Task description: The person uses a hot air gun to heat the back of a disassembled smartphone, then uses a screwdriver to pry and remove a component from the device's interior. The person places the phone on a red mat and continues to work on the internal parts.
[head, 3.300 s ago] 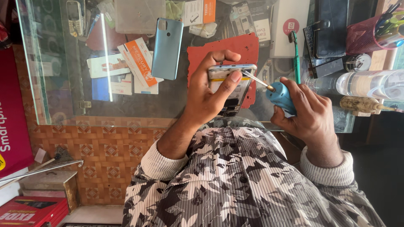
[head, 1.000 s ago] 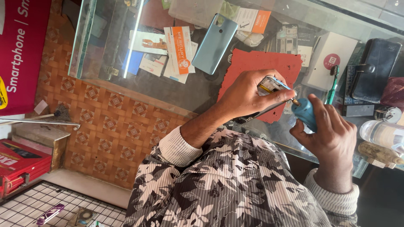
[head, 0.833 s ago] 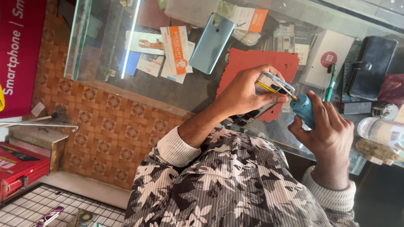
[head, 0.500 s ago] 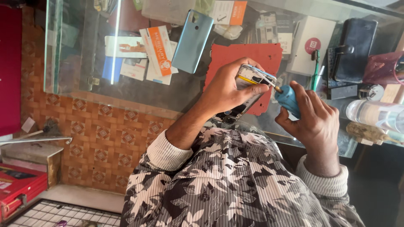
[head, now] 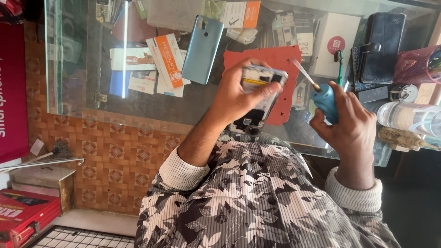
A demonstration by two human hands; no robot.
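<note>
Glass counter (head: 82, 59) above patterned tiles (head: 115, 156)

White-orange leaflets (head: 167, 64) under glass (head: 82, 55)

Opened smartphone with back cover removed (head: 260, 89): internal boards and a yellow strip exposed, held tilted above the glass bench, partly covered by gripping fingers. Small blue squeeze bottle with a thin clear nozzle (head: 325, 102): held just beside it, nozzle angled toward the phone's upper edge, not touching.

Gap btwn hands (head: 239, 94) open; glass counter (head: 82, 69) cluttered w/ blue back cover (head: 202, 49), red mat (head: 275, 59)
</note>
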